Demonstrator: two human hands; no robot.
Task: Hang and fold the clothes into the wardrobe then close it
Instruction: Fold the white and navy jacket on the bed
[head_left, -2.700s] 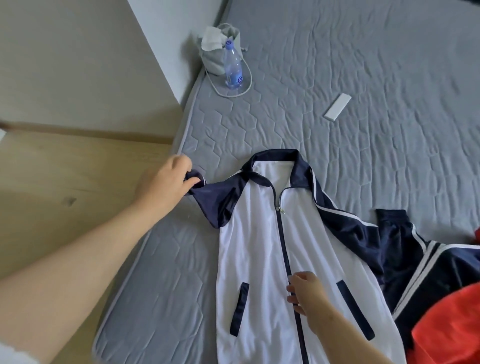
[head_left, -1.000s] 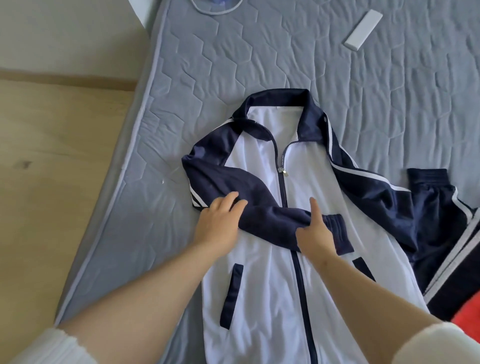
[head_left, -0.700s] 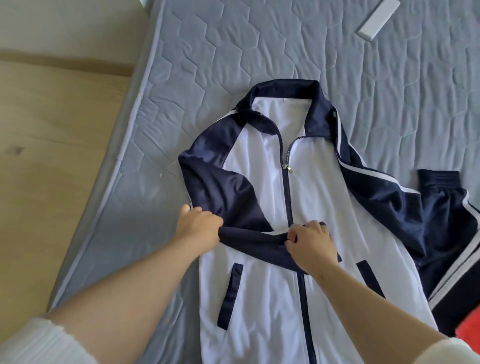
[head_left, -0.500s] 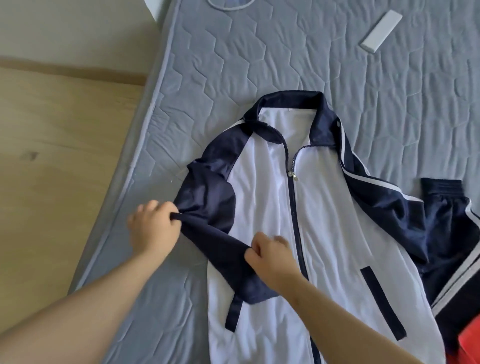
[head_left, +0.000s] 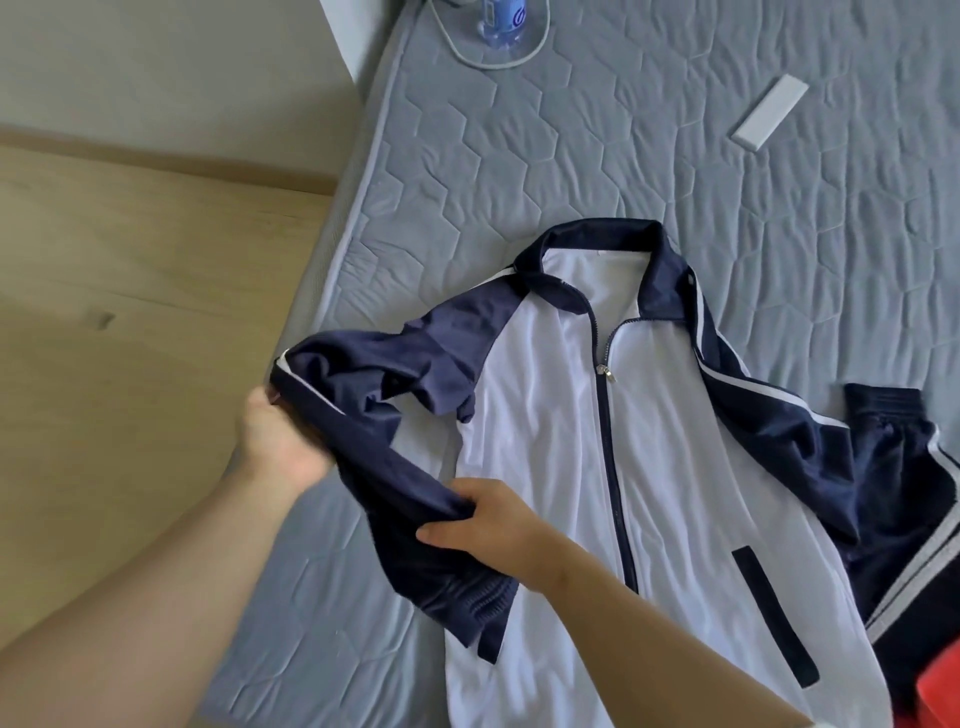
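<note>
A white track jacket with a navy collar, navy zip and navy sleeves lies front-up on the grey quilted mattress. Its navy left-side sleeve is lifted off the body and stretched toward the mattress's left edge. My left hand grips that sleeve near its upper part at the bed's edge. My right hand grips the same sleeve lower down, just above the ribbed cuff, which hangs over the jacket's lower left. The other sleeve lies spread to the right.
A water bottle and a looped cord lie at the mattress's top left. A flat white rectangular object rests at the upper right. A red garment shows at the bottom right corner. Wooden floor runs along the left.
The sleeve that lay folded across the jacket's chest has been picked up by both hands and pulled down and left, off the white front toward the bed's edge.
</note>
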